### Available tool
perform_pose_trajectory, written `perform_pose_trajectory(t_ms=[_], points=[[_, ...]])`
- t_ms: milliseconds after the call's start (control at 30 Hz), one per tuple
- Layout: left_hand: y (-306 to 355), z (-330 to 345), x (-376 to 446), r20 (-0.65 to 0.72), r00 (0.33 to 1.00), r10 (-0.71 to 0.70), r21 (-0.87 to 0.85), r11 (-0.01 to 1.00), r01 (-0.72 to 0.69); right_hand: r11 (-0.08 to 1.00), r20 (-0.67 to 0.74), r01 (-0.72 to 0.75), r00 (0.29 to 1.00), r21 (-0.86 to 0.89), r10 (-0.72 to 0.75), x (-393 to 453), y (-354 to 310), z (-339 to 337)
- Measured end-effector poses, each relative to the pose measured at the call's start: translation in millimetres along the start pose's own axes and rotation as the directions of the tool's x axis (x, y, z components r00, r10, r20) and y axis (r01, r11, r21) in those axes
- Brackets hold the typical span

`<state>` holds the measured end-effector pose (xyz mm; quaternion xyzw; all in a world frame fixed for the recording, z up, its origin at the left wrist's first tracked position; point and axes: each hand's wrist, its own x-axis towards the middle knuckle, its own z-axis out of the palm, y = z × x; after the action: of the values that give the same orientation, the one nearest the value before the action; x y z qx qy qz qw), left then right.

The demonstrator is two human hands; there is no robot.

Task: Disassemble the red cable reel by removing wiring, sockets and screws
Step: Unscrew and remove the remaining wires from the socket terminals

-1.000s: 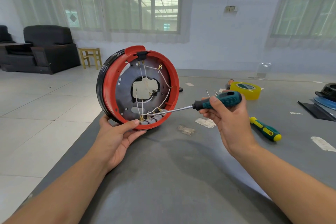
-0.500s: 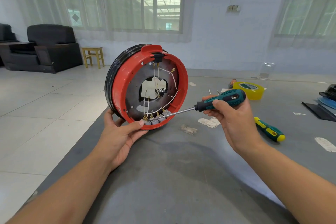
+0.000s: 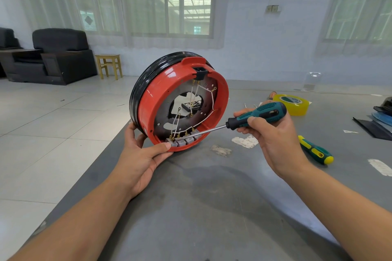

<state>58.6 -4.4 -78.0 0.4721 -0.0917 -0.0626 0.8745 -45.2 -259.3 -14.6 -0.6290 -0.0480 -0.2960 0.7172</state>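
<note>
Standing on edge at frame centre on the grey table (image 3: 212, 207), the red cable reel (image 3: 180, 101) is gripped low by the left hand (image 3: 142, 154). The right hand (image 3: 273, 140) clasps a teal screwdriver (image 3: 257, 115), tip at the grey sockets (image 3: 183, 141).
</note>
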Motion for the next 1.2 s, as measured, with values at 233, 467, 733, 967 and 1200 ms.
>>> perform_pose_trajectory(t_ms=[233,467,733,967,1200], points=[[-2,-2,2,0.006,1.000,0.013,-0.005,1.000,-0.013,0.997,0.040,0.003,0.999,-0.073,0.000,-6,-6,5],[-2,-1,2,-0.033,0.999,0.020,0.012,1.000,-0.020,0.982,0.109,0.123,0.988,-0.145,-0.108,-11,-17,11],[0,1,-4,-0.004,1.000,0.005,0.050,0.999,-0.005,0.977,0.208,0.177,0.967,-0.118,-0.150,-17,-3,19],[3,2,-1,-0.067,0.997,-0.021,0.004,1.000,0.022,0.991,0.036,0.133,0.990,0.029,-0.134,1,-8,6],[2,1,-1,-0.050,0.998,-0.028,0.030,0.999,0.030,0.997,0.056,0.055,0.997,0.060,-0.058,2,-2,4]])
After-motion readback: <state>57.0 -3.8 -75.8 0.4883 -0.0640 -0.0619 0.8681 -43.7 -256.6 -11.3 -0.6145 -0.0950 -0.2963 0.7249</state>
